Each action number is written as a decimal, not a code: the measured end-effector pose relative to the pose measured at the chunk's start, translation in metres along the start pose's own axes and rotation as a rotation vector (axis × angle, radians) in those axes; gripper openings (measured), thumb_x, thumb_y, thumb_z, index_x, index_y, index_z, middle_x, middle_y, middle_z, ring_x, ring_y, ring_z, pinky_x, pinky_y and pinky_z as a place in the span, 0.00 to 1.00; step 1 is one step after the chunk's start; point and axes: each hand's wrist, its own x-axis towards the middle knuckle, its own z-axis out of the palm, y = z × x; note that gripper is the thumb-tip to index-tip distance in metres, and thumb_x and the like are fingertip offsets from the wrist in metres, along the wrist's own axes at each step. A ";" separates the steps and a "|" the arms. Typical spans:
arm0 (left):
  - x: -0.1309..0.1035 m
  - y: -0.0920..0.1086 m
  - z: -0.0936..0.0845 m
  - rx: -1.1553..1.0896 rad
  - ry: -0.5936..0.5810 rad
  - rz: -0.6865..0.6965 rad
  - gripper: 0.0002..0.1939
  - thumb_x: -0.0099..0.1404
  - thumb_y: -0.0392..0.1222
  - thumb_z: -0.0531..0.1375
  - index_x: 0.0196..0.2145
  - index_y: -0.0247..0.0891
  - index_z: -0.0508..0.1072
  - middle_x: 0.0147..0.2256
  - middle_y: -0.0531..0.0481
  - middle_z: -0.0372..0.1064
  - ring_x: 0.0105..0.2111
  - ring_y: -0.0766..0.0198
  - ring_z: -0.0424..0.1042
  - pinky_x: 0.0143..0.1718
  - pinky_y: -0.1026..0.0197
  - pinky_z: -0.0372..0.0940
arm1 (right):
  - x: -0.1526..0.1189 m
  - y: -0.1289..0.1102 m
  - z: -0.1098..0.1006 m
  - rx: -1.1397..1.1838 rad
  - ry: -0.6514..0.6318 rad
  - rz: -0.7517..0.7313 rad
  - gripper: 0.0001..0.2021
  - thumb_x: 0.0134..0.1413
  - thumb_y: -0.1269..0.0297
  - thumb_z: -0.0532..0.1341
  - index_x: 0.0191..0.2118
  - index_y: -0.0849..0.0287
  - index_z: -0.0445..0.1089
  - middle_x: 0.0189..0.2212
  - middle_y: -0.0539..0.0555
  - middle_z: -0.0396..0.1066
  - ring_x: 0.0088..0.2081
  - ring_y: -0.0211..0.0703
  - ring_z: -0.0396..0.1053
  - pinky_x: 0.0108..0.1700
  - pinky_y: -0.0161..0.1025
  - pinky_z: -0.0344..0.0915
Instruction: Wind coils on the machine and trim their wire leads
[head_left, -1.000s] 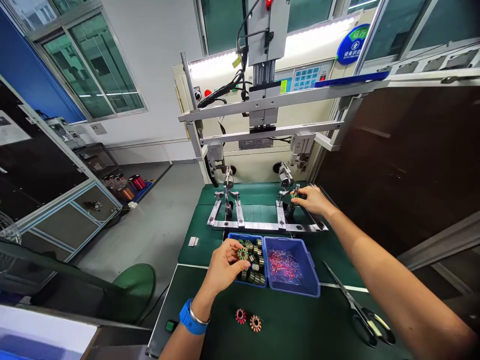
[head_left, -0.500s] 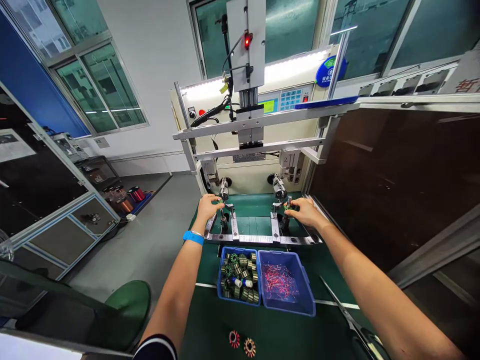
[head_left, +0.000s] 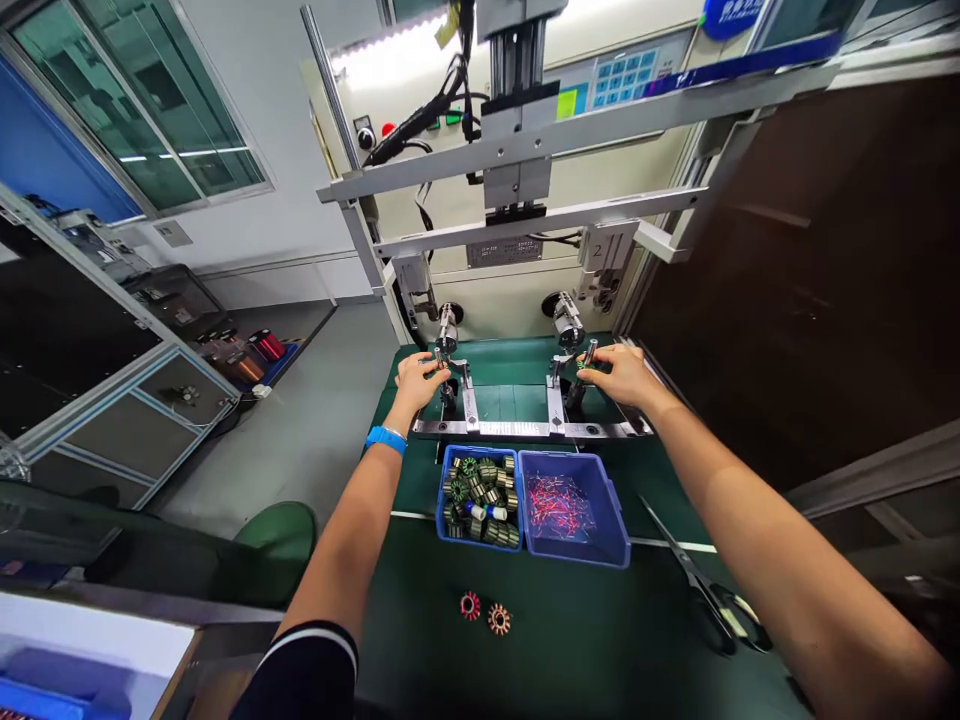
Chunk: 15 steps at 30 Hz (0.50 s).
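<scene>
My left hand (head_left: 420, 381) has its fingers closed at the left spindle (head_left: 448, 394) of the winding machine; what they pinch is too small to make out. On the right, my right hand (head_left: 618, 375) pinches a small green stator core (head_left: 582, 366) at the top of the right spindle (head_left: 575, 396). Behind the hands are two round metal heads, the left one (head_left: 448, 328) and the right one (head_left: 568, 325). A metal rail (head_left: 514, 429) runs in front of the spindles.
Nearer me sit a blue bin (head_left: 442, 530) of green cores and a blue bin (head_left: 577, 550) of red and pink pieces. Two wound cores (head_left: 470, 606) (head_left: 499, 619) and scissors (head_left: 697, 580) lie on the green table (head_left: 420, 650). A frame bar (head_left: 585, 138) crosses above.
The camera view has tilted down and come closer to the table. Both hands remain at the two spindles, with my left fingers now closer around the left one.
</scene>
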 end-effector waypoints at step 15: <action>-0.135 0.069 -0.058 -0.092 -0.369 0.448 0.13 0.56 0.44 0.70 0.40 0.48 0.78 0.42 0.51 0.69 0.47 0.59 0.65 0.52 0.58 0.57 | -0.175 -0.167 0.014 0.197 -0.046 -0.303 0.07 0.51 0.57 0.64 0.36 0.51 0.70 0.44 0.54 0.68 0.51 0.54 0.61 0.53 0.49 0.60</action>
